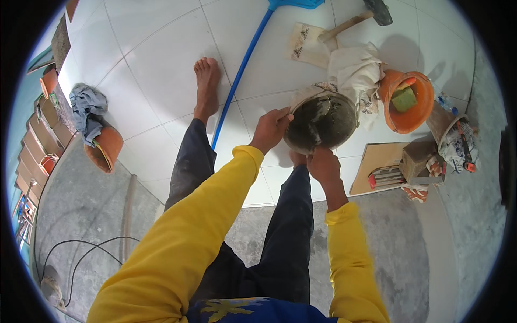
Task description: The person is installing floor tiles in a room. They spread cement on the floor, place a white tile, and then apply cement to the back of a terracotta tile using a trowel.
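Note:
A round bucket (351, 127) with a dark grey, wet-looking inside is held over the white tiles in front of me. My left hand (273, 129) is closed on its left rim, thumb toward the opening. At the near rim my right hand (323, 166) is closed too, its fingers curled at the edge. Whether a tool handle is also in that hand is hidden. Pale streaks show on the grey matter inside. Just beyond the bucket lies a crumpled cream sack (354, 67).
A mallet (353, 26) rests beyond the sack. To the right stand an orange bucket (392, 119) with a green sponge, a cardboard box (417, 161) and a bin of rubbish (458, 141). A blue pole (243, 67) crosses the tiles; left lies another orange bucket (111, 145) beside grey cloth.

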Demonstrator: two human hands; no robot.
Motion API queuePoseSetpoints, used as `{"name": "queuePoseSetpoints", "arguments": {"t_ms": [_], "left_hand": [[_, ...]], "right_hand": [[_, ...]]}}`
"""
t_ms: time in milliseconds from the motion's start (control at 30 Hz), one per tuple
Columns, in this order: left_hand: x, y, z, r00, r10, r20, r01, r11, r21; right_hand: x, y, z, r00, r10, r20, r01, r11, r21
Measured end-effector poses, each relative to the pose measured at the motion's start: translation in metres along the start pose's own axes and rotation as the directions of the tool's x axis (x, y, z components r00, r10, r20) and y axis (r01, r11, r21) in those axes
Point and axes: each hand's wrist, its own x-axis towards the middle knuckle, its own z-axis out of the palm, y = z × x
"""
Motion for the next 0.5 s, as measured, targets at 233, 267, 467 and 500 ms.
{"name": "queuePoseSetpoints", "arguments": {"t_ms": [233, 267, 467, 500], "left_hand": [[0.004, -0.016, 0.000, 0.982, 0.174, -0.073, -0.164, 0.978, 0.126], [0.004, -0.015, 0.003, 0.980, 0.185, -0.077, -0.176, 0.978, 0.115], [0.006, -0.007, -0.009, 0.998, 0.059, -0.023, -0.059, 0.998, 0.002], [0.005, -0.008, -0.007, 0.996, 0.068, -0.049, -0.068, 0.998, 0.000]], "right_hand": [[0.073, 0.054, -0.011, 0.946, -0.253, 0.202, 0.316, 0.852, -0.416], [0.081, 0.074, 0.006, 0.889, -0.379, 0.258, 0.452, 0.815, -0.362], [0.064, 0.003, -0.039, 0.816, -0.058, 0.576, -0.513, 0.389, 0.765], [0.067, 0.015, -0.029, 0.820, -0.114, 0.561, -0.532, 0.210, 0.820]]}}
